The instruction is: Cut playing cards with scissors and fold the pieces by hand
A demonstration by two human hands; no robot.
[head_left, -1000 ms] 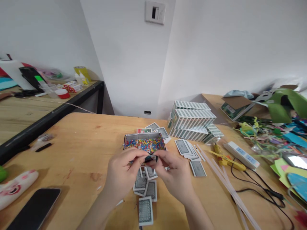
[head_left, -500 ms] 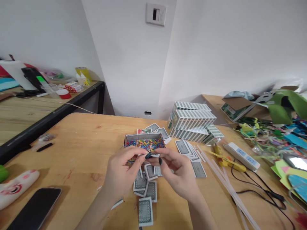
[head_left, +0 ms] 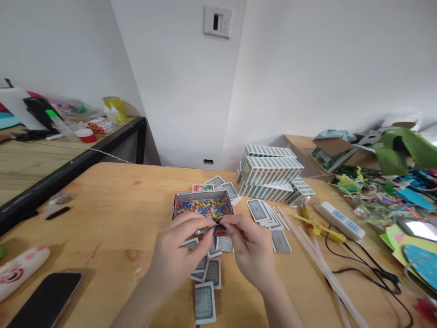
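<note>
Fingertips of my left hand (head_left: 180, 248) and my right hand (head_left: 251, 248) meet over the middle of the table. Pinched between them is a playing card (head_left: 203, 230), seen nearly edge-on and mostly hidden by the fingers. Just beyond stands an open box (head_left: 201, 196) with card-like panels along its back wall and a multicoloured speckled inside; my hands cover part of its front. Below the hands, several playing cards lie back side up, among them a card (head_left: 205, 303) closest to me.
Striped card boxes (head_left: 273, 171) are stacked behind more loose cards (head_left: 258, 210). To the right lie clear glue sticks (head_left: 321, 259), a yellow glue gun (head_left: 324, 231), a power strip (head_left: 339, 221) and cables. A phone (head_left: 48, 298) and a white plush toy (head_left: 25, 269) sit at left.
The fingertips have drawn closer together around the card, and its angle has changed. The whole view has shifted slightly, with things appearing a little further left.
</note>
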